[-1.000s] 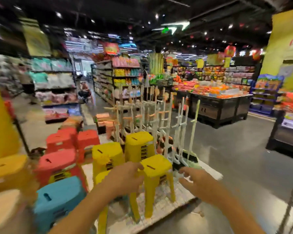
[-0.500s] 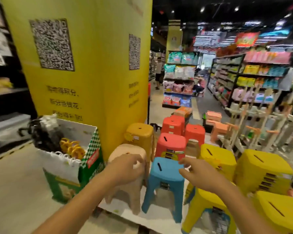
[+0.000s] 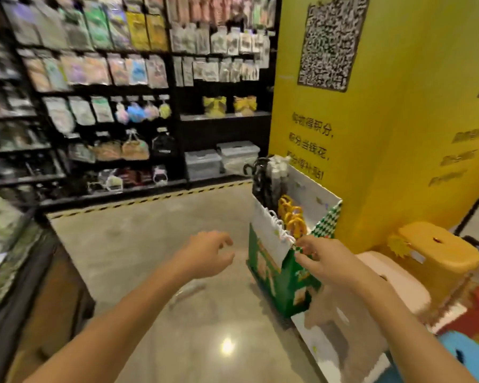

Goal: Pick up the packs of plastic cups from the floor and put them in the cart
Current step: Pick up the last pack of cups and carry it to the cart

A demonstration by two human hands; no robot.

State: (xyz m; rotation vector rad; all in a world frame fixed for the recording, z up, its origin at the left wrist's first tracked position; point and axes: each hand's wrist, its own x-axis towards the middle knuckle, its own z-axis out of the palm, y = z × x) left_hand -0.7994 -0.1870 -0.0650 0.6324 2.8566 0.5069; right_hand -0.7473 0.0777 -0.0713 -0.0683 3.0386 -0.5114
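Both hands are out in front and empty. They are held apart, with the fingers loosely spread and slightly bent. The left hand (image 3: 208, 252) hovers over bare floor (image 3: 138, 244) at centre frame. The right hand (image 3: 327, 261) sits to the right of it, its fingertips at the near top corner of a green-and-white display box (image 3: 281, 288); I cannot tell whether they touch it.

Just below the left wrist a blurred see-through pack (image 3: 187, 291) lies on the floor, probably one of the cup packs. Its long axis runs from lower left to upper right. It sits between the two forearms, closer to the left hand, so a downward reach by that hand, gripping across the narrow width, looks the shorter way.

No cart is visible. A yellow pillar (image 3: 398, 134) fills the right of the frame, and dark shelves (image 3: 94, 78) fill the upper left.
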